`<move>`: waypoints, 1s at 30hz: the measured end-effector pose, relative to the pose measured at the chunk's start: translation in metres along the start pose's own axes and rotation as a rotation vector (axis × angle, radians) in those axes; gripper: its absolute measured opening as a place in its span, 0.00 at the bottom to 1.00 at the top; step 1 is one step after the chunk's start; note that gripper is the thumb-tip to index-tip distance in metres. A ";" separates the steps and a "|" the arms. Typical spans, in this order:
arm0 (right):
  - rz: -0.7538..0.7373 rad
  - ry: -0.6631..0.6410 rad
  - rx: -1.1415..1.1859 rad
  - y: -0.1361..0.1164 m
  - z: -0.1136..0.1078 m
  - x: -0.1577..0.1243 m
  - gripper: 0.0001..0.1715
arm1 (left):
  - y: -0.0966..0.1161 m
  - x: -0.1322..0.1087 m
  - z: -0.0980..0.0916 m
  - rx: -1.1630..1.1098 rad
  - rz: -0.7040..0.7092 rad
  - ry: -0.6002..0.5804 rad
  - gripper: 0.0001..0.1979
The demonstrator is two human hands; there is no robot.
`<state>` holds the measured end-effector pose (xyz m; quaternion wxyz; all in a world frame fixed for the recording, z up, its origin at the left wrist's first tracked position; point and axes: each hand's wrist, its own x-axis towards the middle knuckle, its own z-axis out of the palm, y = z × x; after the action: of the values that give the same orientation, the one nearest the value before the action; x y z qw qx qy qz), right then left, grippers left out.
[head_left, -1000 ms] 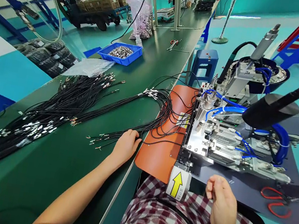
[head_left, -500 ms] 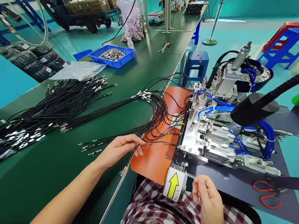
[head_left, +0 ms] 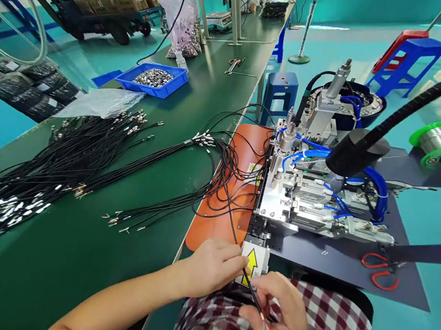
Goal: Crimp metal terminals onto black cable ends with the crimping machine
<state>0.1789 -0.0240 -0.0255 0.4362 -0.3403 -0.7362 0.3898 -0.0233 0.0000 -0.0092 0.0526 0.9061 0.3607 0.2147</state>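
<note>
A black cable [head_left: 250, 288] runs off the orange plate toward my lap, its stripped end showing thin coloured wires [head_left: 267, 327]. My left hand [head_left: 214, 269] is closed around this cable a short way back from the end. Around the stripped end, the thumb and fingers of my right hand [head_left: 283, 318] stand apart, with the wires lying over the palm side. Other black cables [head_left: 224, 168] curve across the orange plate [head_left: 209, 228] up to the metal machine [head_left: 276, 197]. Below my hands, a white block with a yellow arrow [head_left: 252, 257] is partly covered.
A large heap of black cables [head_left: 55, 158] with pale connectors lies on the green table [head_left: 69, 269]. Farther back are a blue tray [head_left: 170, 88] of small metal parts and a plastic bag [head_left: 187, 28]. Red-handled scissors [head_left: 381, 270] rest right of the machine.
My left hand has moved right and down from the plate's edge, bringing a cable end over my lap. My right hand has opened around that end. The view has shifted slightly.
</note>
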 end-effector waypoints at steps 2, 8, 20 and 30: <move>-0.013 -0.003 -0.007 0.000 -0.002 0.001 0.14 | 0.004 -0.001 0.008 -0.006 0.004 -0.029 0.11; 0.162 0.023 0.106 0.015 0.000 -0.005 0.08 | 0.000 -0.014 0.015 0.014 -0.100 -0.037 0.12; 0.678 0.162 0.357 0.026 0.007 0.007 0.08 | 0.000 -0.001 0.013 -0.400 -0.333 -0.207 0.09; 0.703 0.276 0.488 0.036 -0.004 0.015 0.09 | 0.004 0.030 0.015 -1.045 -0.660 -0.238 0.13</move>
<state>0.1824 0.0064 -0.0496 0.4388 -0.5059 -0.3973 0.6275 0.0051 0.0189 -0.0113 0.5918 0.6193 0.4604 0.2330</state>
